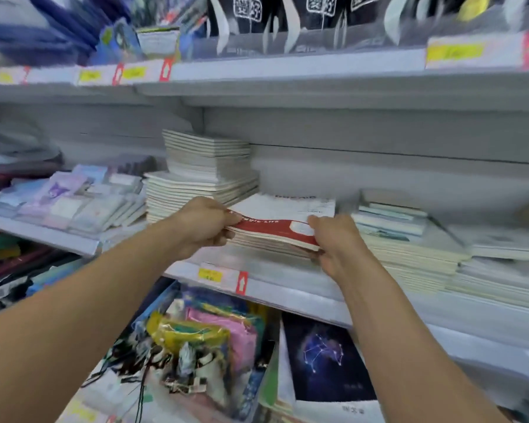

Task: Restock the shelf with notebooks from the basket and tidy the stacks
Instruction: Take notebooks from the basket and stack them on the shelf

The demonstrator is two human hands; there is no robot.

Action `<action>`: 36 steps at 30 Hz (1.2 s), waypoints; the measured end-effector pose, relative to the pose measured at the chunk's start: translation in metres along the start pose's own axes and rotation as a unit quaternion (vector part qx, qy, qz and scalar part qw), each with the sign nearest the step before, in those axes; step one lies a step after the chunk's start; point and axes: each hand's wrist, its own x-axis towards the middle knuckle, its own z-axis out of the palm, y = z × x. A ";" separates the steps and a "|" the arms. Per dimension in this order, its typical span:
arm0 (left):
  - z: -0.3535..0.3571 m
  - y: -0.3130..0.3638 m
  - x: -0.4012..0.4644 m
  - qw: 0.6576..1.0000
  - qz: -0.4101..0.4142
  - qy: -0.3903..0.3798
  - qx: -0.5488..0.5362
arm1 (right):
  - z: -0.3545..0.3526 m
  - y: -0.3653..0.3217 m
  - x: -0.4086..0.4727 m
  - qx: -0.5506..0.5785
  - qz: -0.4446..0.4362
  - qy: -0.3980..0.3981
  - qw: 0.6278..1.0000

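Note:
A low stack of notebooks (275,232) with a red and white cover on top lies on the middle shelf (287,285). My left hand (203,225) grips the stack's left end, fingers curled under it. At the stack's right end my right hand (333,239) holds on, thumb on top and fingers below. The stack's near edge is lifted slightly off the shelf. Left of it stands a tall pile of cream notebooks (202,172). To the right lie lower, wider notebook piles (416,248). No basket is in view.
Small pastel notepads (74,199) fill the shelf to the left. Overhead, the upper shelf (287,74) carries price tags and dark packages. Below hang bagged items (202,346) and a dark starry book (327,358). The frame is blurred at the edges.

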 end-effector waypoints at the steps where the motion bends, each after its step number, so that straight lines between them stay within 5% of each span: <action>1: 0.002 -0.005 0.013 1.000 0.005 0.006 -0.006 | 0.003 -0.001 0.009 -0.007 0.001 -0.006 1.000; 4: 0.011 -0.018 0.043 0.998 0.013 0.051 -0.020 | 0.009 0.007 0.028 -0.044 -0.005 -0.042 0.998; 7: 0.019 -0.026 0.060 0.999 0.039 0.022 0.000 | 0.006 0.018 0.037 -0.204 -0.042 -0.060 0.976; 12: 0.017 -0.042 0.075 0.981 0.080 -0.022 0.173 | -0.002 0.034 0.053 -0.374 -0.110 -0.006 0.921; 16: 0.018 -0.056 0.091 0.984 0.101 0.035 0.143 | 0.000 0.042 0.060 -0.458 -0.133 0.059 0.877; 30: 0.014 -0.058 0.097 0.983 0.069 -0.034 0.166 | 0.003 0.049 0.055 -0.474 -0.145 0.106 0.862; 36: 0.022 -0.046 0.074 0.948 0.121 0.091 0.280 | 0.007 0.046 0.032 -0.486 -0.181 0.115 0.847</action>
